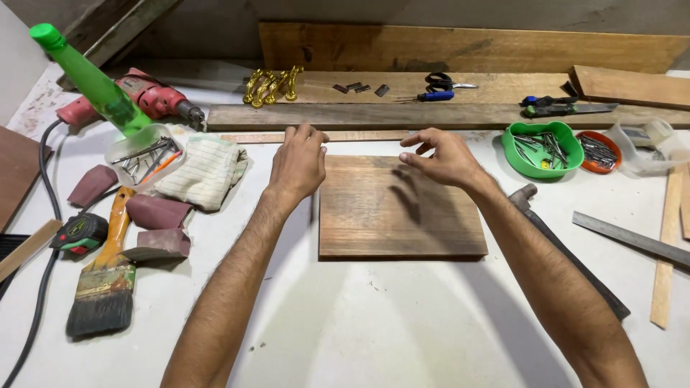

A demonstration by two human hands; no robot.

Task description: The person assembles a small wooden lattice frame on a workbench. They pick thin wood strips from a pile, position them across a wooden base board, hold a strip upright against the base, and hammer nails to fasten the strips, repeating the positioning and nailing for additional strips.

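Observation:
A flat rectangular wooden board [388,215] lies on the white table [345,323] in front of me. My left hand [298,162] hovers at the board's far left corner, fingers loosely curled and holding nothing. My right hand [442,156] hangs above the board's far edge, fingers spread apart and empty; its shadow falls on the wood. Just beyond both hands lies a thin wooden strip [338,136].
Left: a folded cloth [205,171], a clear tub of nails [144,153], a green bottle [90,79], a red drill [147,93], sandpaper pieces [154,212], a tape measure [80,233], a paintbrush [104,276]. Back: planks [431,115], gold handles [272,85], scissors [438,85]. Right: green bowl of screws [543,147], metal ruler [632,238].

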